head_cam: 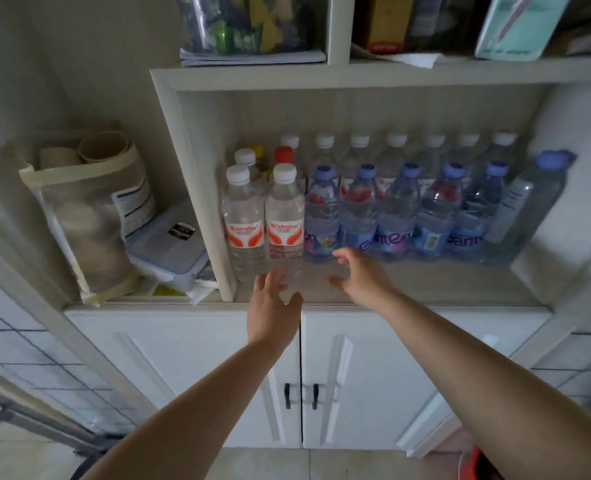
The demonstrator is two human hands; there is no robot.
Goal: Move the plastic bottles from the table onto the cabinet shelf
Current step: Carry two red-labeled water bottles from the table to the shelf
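The cabinet shelf (425, 282) holds several plastic water bottles in rows. Two clear bottles with white caps and orange labels (284, 216) stand at the front left. Beside them runs a row of blue-capped bottles (396, 216), and white-capped ones stand behind. A larger blue-capped bottle (529, 206) leans at the right end. My left hand (271, 306) is open, its fingertips just in front of the base of the right orange-label bottle. My right hand (360, 271) is open with curled fingers near the front of the shelf, holding nothing.
Left of the shelf stand a bag of paper cups (90, 209) and a lidded plastic box (167, 251). The upper shelf (356, 72) carries bags, papers and boxes. Below are two white cabinet doors (301, 393) with black handles. A red object (474, 462) shows at bottom right.
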